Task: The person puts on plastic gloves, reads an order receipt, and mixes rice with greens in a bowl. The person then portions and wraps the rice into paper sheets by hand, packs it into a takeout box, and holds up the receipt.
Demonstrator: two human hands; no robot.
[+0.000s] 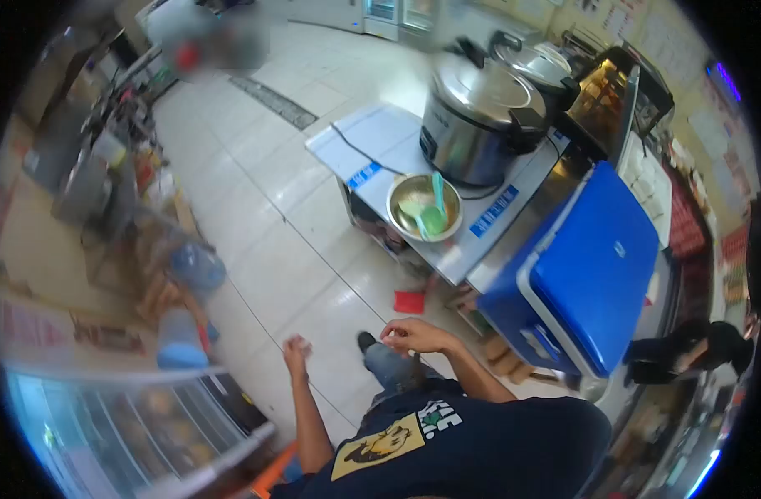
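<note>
1. The person's left hand (296, 356) hangs ahead of the body with half-curled fingers. A pale patch shows at the fingertips; whether something is pinched there cannot be told.
2. The right hand (417, 336) is loosely bent in front of the dark printed T-shirt (489, 445), fingers relaxed, with nothing visible in its grasp. Both hands are apart from every surface, so the step in hand looks like moving or standing about the room; arms tucked in and steady footing would suit it.
3. Nearest, just beyond the right hand, a small red flat-looking object (410, 301) lies on the pale tiled floor (268, 249). Feet are best placed clear of it.
4. Right of the right hand stands a big blue box-shaped cooler (597, 258); that elbow needs room beside it.
5. Farther ahead of the right hand, a round metal bowl (392, 211) with green utensils (432, 219) sits near the edge of a pale tabletop (335, 151). A utensil handle rises from it, so a level two-handed hold on the rim would handle it best.
6. A thin black cord (360, 151) runs up to the bowl and could snag.
7. Beyond the bowl stands a tall silver-and-black lidded cooker (472, 125).
</note>
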